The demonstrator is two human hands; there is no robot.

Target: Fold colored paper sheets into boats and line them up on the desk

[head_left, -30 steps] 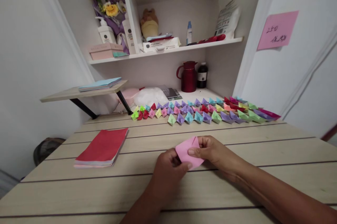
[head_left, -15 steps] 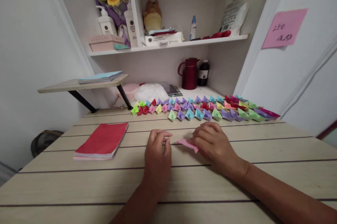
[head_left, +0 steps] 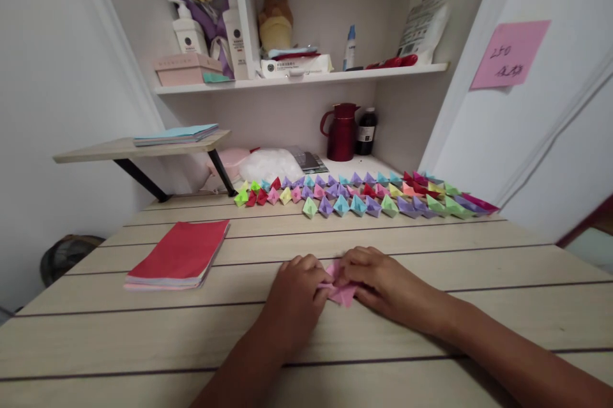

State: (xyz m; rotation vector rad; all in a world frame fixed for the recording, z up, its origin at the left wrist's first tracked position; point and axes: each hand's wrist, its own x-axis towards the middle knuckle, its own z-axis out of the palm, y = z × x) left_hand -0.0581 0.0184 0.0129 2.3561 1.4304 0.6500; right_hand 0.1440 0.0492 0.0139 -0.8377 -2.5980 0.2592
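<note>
Between my two hands, low over the tabletop, is a folded piece of pink paper (head_left: pixel 343 295). My left hand (head_left: pixel 299 290) pinches its left edge with thumb and fingers. From the other side, my right hand (head_left: pixel 378 280) grips the paper's right part, its fingertips covering some of the folds. Beyond the hands, rows of small folded paper boats (head_left: pixel 341 205) in many colours stand across the back of the table. To the left lies a stack of paper (head_left: pixel 179 251) with a red sheet on top.
A small raised wooden shelf (head_left: pixel 105 150) on black legs holds a blue-topped paper stack (head_left: pixel 175 134) at the back left. A dark red jug (head_left: pixel 341 133) and a dark bottle (head_left: pixel 366 132) stand behind the boats. A pink note (head_left: pixel 510 55) hangs on the right wall.
My left hand has moved right and taken hold of the pink paper. The paper, held by my right hand before, is now opened wider and nearer to me. The view has shifted slightly.
</note>
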